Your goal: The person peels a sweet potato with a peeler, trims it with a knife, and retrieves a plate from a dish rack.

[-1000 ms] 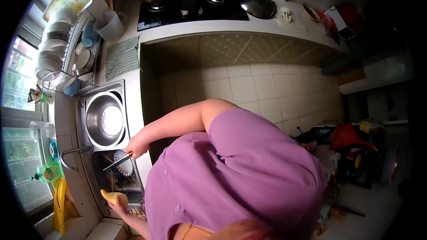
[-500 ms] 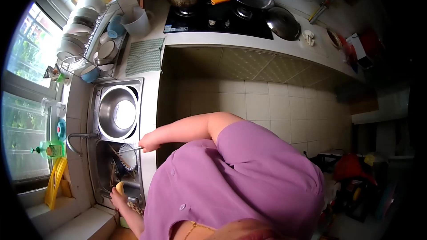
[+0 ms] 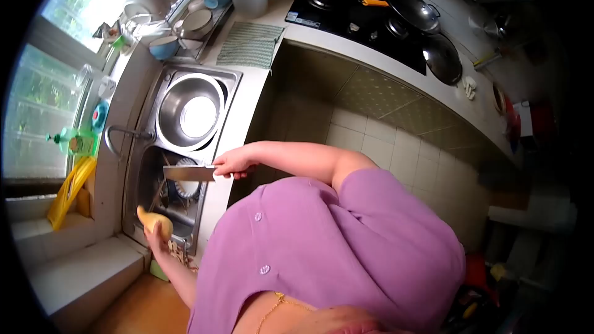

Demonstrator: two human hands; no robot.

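Note:
In my right hand (image 3: 234, 162), closed round its handle, is a cleaver (image 3: 189, 173); its broad blade lies flat to view above the sink basin. A yellow pear-shaped fruit or vegetable (image 3: 157, 222) rests in my left hand (image 3: 156, 239), gripped from below with its narrow end pointing away. That hand is at the basin's near left corner, apart from the blade. Beneath the cleaver, in the sink basin (image 3: 141, 176), a white ridged dish (image 3: 187, 187) is partly covered, with chopsticks and dark items beside it.
A round steel bowl (image 3: 192, 111) fills the other basin, next to the faucet (image 3: 129, 133). Green detergent (image 3: 77, 142) and a yellow rack (image 3: 73, 192) stand by the window. A dish rack (image 3: 198, 37), green cloth (image 3: 250, 44) and stove (image 3: 359, 28) with pans lie beyond.
The cleaver has turned from edge-on to show its flat side. My left hand has lifted the yellow produce, which now shows whole. The view has tilted and shifted.

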